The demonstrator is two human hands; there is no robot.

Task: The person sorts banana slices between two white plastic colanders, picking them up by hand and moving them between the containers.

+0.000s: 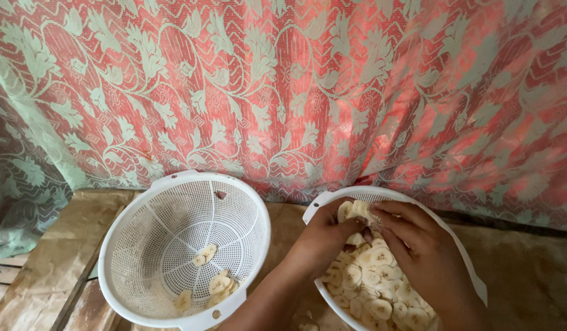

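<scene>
banana slices (376,279) fill the white bowl (473,279) on our right, set against the red and green patterned curtain (308,86). our left hand (325,236) and right hand (421,251) meet over it, fingers curled shut around a small clump of slices (357,210) held between them. just beside it on the left, a white colander (173,245) holds a few slices (215,283).

Soft, even daylight glows through the patterned curtain (296,92) at the far side, tinting it red. Shadows are faint, there's no glare, focus is sharp, and the edges bow slightly.
</scene>
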